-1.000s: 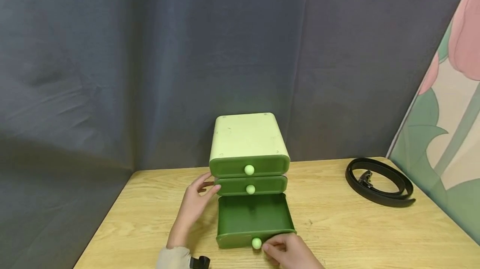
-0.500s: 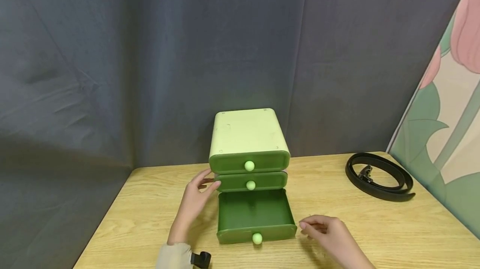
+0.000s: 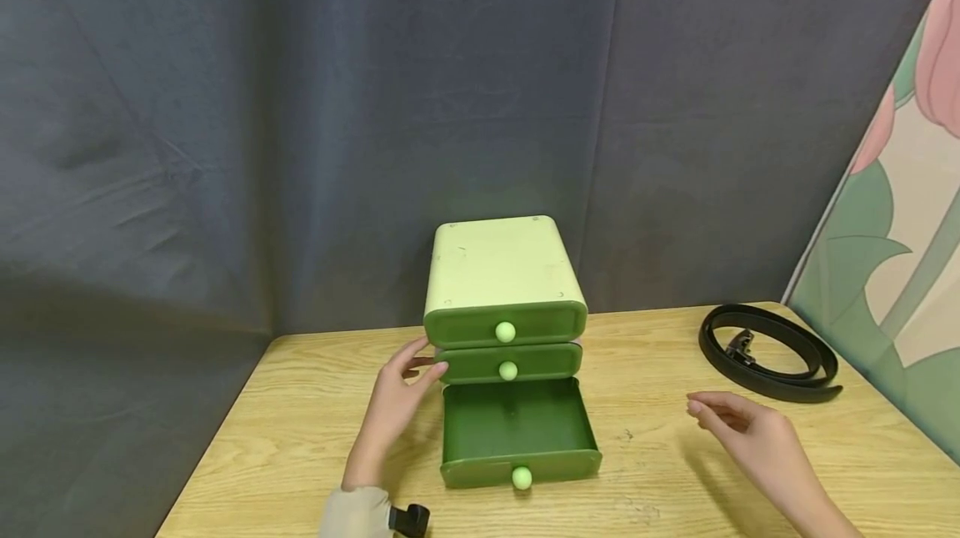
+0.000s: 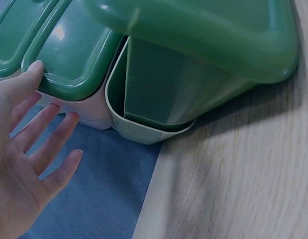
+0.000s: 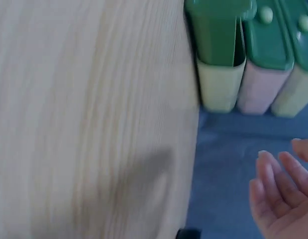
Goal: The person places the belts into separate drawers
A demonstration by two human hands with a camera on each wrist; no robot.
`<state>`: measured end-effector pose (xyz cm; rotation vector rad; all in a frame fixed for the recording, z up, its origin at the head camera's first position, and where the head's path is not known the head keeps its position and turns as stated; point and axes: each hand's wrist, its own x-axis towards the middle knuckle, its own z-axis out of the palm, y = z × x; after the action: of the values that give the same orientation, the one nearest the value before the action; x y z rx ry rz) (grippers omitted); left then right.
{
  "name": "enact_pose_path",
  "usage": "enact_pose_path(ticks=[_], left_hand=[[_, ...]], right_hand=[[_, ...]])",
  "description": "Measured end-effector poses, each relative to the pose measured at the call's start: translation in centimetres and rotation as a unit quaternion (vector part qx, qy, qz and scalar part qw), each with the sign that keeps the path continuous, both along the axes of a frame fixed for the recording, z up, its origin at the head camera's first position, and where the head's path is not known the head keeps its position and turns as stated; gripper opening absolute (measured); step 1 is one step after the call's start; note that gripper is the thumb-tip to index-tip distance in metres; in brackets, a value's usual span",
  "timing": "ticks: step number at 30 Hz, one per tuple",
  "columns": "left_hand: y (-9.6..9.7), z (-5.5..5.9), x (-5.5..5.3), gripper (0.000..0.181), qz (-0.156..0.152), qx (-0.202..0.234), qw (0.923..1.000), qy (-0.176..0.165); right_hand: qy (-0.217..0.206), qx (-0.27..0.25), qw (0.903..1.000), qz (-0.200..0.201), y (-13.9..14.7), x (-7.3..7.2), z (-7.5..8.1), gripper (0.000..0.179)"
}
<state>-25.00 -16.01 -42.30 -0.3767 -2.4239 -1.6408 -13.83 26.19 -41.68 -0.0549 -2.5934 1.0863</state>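
Observation:
A small cabinet with a pale-green top (image 3: 506, 263) has green-fronted drawers stacked three high. Its bottom drawer (image 3: 558, 466) is pulled out, and nothing lies inside it. The upper two fronts are pushed in, each with a round light-green knob. My left hand (image 3: 397, 396) rests on the left side at the middle drawer (image 3: 468, 364); in the left wrist view its thumb touches that front's edge and its fingertips reach the pinkish side wall. To the right of the cabinet, my right hand (image 3: 757, 438) hovers above the table, fingers loosely bent and holding nothing.
A coiled black belt (image 3: 787, 389) with a metal buckle lies at the back right of the wooden table (image 3: 285, 438). Behind hangs a dark grey curtain (image 3: 420, 104). A floral-patterned panel (image 3: 862, 263) borders the right side.
My right hand has left the bottom drawer's knob and moved rightward, toward the belt. The drawer stays pulled out, and my left hand keeps its place on the cabinet.

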Motion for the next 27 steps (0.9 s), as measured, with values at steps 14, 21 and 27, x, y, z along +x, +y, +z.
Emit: enact_pose_path(ticks=[14, 21, 27], left_hand=[[0.1, 0.1, 0.1, 0.056, 0.003, 0.004, 1.0, -0.001], [0.0, 0.0, 0.0, 0.057, 0.004, 0.003, 1.0, -0.002], [0.0, -0.1, -0.1, 0.057, 0.005, 0.004, 1.0, -0.005]], right_hand=[[0.081, -0.009, 0.9963, -0.028, 7.0, -3.6, -1.1, 0.04], [0.062, 0.0, 0.9968, -0.05, 9.6, -5.7, -1.5, 0.05], [-0.021, 0.034, 0.9974, -0.06, 10.7, -7.3, -2.2, 0.071]])
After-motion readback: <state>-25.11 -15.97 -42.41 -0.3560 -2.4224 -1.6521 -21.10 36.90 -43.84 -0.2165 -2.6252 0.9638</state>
